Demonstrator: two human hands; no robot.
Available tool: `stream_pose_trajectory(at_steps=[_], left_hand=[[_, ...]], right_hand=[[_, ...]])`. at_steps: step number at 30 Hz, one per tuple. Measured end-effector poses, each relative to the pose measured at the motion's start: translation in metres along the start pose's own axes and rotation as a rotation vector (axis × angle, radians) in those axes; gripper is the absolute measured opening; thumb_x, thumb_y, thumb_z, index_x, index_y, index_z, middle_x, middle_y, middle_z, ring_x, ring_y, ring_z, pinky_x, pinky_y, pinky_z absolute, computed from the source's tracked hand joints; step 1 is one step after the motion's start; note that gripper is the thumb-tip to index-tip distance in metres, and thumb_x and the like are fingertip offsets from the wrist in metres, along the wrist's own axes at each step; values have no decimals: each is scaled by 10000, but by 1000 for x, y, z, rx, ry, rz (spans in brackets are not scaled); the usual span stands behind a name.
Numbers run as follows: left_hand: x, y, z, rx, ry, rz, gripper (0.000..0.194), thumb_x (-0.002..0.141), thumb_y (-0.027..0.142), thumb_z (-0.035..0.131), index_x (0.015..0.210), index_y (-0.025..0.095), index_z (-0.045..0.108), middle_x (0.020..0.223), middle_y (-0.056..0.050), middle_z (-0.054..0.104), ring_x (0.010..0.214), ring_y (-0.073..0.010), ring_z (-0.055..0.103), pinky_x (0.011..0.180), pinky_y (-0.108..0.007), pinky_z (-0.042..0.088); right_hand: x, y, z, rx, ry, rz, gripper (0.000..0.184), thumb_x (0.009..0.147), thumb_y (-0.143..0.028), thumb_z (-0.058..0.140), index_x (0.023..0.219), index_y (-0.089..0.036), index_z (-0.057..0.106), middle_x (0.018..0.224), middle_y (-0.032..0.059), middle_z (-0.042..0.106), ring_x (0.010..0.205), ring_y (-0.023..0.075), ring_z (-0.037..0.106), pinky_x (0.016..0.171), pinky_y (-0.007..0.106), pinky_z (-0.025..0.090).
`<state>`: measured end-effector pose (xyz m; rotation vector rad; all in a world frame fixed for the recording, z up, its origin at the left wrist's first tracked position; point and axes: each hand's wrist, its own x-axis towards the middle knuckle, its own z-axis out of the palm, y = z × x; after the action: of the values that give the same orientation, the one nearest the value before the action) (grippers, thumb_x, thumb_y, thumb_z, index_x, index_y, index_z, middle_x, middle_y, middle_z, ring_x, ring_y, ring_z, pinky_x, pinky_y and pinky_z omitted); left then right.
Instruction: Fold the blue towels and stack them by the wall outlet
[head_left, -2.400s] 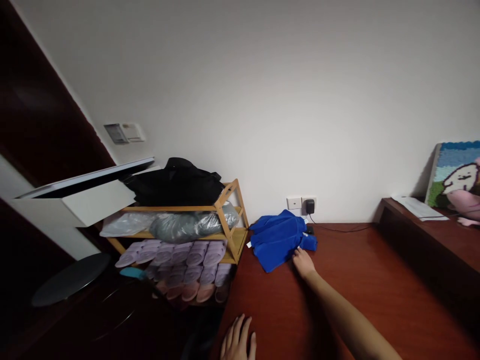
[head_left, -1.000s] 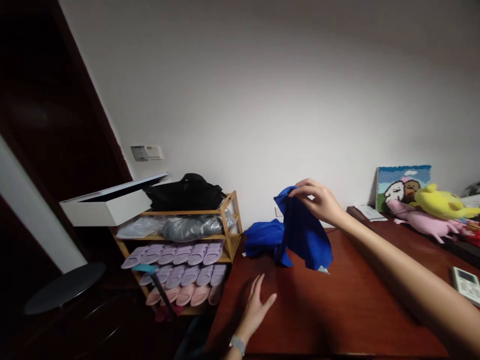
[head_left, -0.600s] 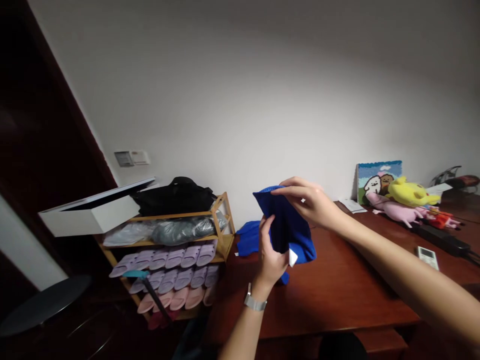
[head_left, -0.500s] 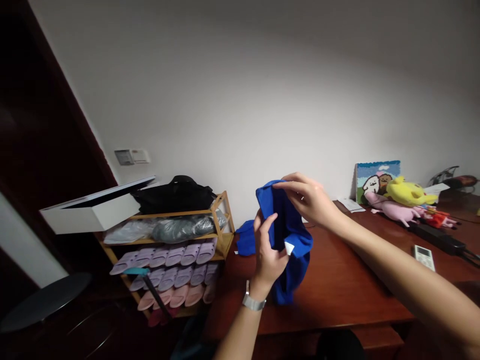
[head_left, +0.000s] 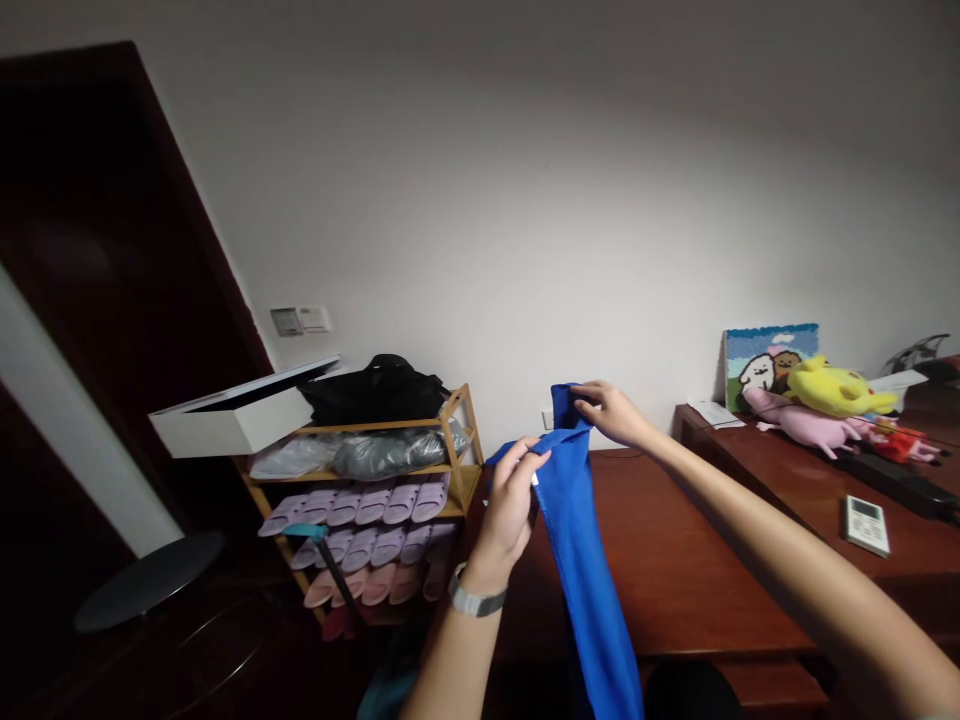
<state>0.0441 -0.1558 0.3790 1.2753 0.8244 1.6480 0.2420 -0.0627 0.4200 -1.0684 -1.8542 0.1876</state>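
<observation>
A length of blue cloth (head_left: 581,540) hangs from both hands above the brown table, its lower end running past the bottom of the view. My left hand (head_left: 514,500), with a silver band at the wrist, is closed on the upper left edge, where a small white tag shows. My right hand (head_left: 611,412) pinches the cloth's far upper corner, higher and farther from me. The cloth is folded over between the two hands. Whether it is a garment I cannot tell. More blue fabric lies behind my left hand, mostly hidden.
The brown table (head_left: 697,570) stands against the wall. On its right are plush toys (head_left: 806,420), a picture (head_left: 772,360) and a remote control (head_left: 866,525). To the left is a wooden shoe rack (head_left: 454,440) with slippers, a black bag (head_left: 375,390) and a white box (head_left: 232,425).
The bunched blue cloth has opened into a long hanging strip. My right hand has moved slightly down and away from my left. The view has turned a little left.
</observation>
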Motion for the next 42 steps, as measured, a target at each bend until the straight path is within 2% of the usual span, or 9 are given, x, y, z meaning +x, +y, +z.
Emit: stream_pose_trajectory(at_steps=[5, 10, 14, 21, 29, 32, 36, 38, 42], left_hand=[[2, -19, -1, -223, -34, -248, 387, 703, 452, 844, 905, 200, 631, 803, 17, 710, 726, -160, 686, 689, -284, 539], [-12, -36, 6, -120, -133, -201, 416, 772, 493, 809, 964, 236, 543, 795, 49, 672, 729, -152, 699, 691, -287, 571], [-20, -41, 10, 33, -210, -174, 502, 837, 510, 740, 1228, 262, 545, 692, 73, 624, 636, -148, 666, 656, -289, 574], [-16, -26, -5, 223, -298, -54, 265, 896, 441, 648, 955, 216, 775, 1046, -64, 757, 915, -214, 694, 800, -290, 542], [-21, -7, -30, -45, -371, -149, 358, 814, 286, 691, 1162, 203, 689, 962, -51, 772, 953, -224, 726, 958, -373, 548], [-12, -5, -47, 123, -284, -81, 310, 854, 372, 725, 1115, 210, 689, 936, -42, 777, 935, -219, 739, 960, -375, 564], [3, 0, -80, 245, -96, 10, 396, 789, 530, 796, 981, 197, 702, 912, -48, 779, 902, -237, 750, 911, -389, 603], [7, 3, -99, 273, 5, 22, 448, 732, 588, 825, 897, 194, 694, 852, -42, 775, 843, -236, 752, 870, -386, 616], [7, 4, -136, 307, 142, -2, 492, 671, 644, 841, 797, 201, 670, 753, -21, 752, 755, -222, 743, 814, -360, 619]], right_hand=[[-77, -4, 22, 200, 253, 62, 318, 1015, -399, 473, 1167, -232, 697, 1197, 106, 697, 1119, 236, 654, 943, 405, 554], [-184, -24, 74, 61, 365, 44, 241, 924, -435, 653, 1109, -280, 652, 994, 69, 690, 881, 247, 672, 771, 386, 586], [-214, -18, 102, -1, 433, 148, 138, 957, -352, 558, 1041, -271, 631, 929, 54, 710, 836, 249, 703, 736, 383, 589], [-232, 14, 98, 107, 387, 334, 124, 917, -357, 550, 966, -280, 634, 880, 19, 738, 789, 232, 736, 732, 340, 594], [-291, 57, 153, 390, 79, 407, 146, 826, -372, 601, 749, -258, 552, 658, -49, 581, 599, 170, 591, 587, 277, 500], [-293, 75, 131, 383, 185, 494, 257, 830, -481, 609, 728, -252, 552, 650, -43, 560, 596, 171, 565, 580, 283, 486], [-274, 85, 56, 368, 340, 555, 393, 786, -633, 657, 839, -244, 666, 790, 20, 650, 722, 209, 620, 658, 309, 520], [-272, 85, 22, 386, 241, 571, 433, 759, -655, 694, 919, -252, 710, 790, 19, 643, 710, 205, 604, 642, 301, 507], [-296, 90, -10, 378, -266, 569, 334, 697, -569, 806, 804, -262, 727, 708, -18, 580, 689, 186, 549, 647, 287, 463]])
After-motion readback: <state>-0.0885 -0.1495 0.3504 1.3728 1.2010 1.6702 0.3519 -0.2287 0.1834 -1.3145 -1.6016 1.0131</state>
